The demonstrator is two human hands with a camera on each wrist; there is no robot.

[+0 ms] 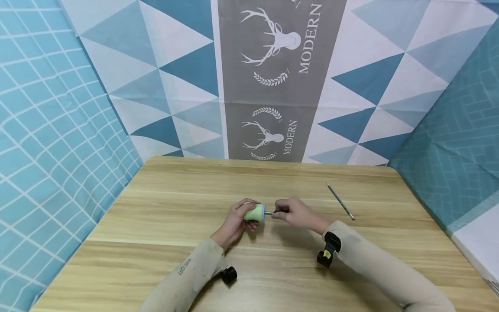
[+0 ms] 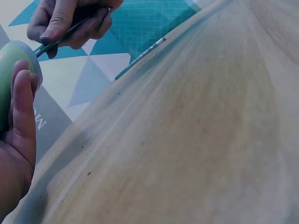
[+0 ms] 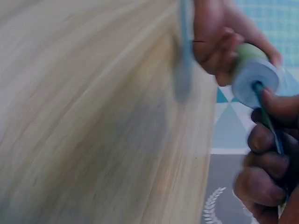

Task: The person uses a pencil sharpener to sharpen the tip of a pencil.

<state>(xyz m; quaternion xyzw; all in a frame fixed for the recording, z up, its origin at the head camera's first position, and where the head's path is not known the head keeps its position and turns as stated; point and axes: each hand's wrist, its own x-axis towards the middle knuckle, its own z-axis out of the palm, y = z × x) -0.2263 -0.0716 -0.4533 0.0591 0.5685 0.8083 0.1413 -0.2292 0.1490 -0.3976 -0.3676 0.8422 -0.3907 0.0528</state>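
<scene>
My left hand (image 1: pixel 236 219) grips a pale green, barrel-shaped pencil sharpener (image 1: pixel 255 212) with a light blue end face, just above the middle of the table. From the right, my right hand (image 1: pixel 295 212) pinches a dark green pencil (image 3: pixel 265 112) between thumb and fingers. The pencil's front end sits in the hole of the sharpener's blue face (image 3: pixel 250 84), so its tip is hidden. In the left wrist view the sharpener (image 2: pixel 6 74) is partly cut off by the frame edge, with fingers and thumb around it.
A second pencil (image 1: pixel 340 201) lies slantwise on the wooden table (image 1: pixel 175 255), to the right of my right hand. Patterned cloth (image 1: pixel 187 78) hangs behind the table. A white surface (image 1: pixel 477 247) stands at the right edge. A blurred bluish strip (image 3: pixel 184 60) crosses the right wrist view.
</scene>
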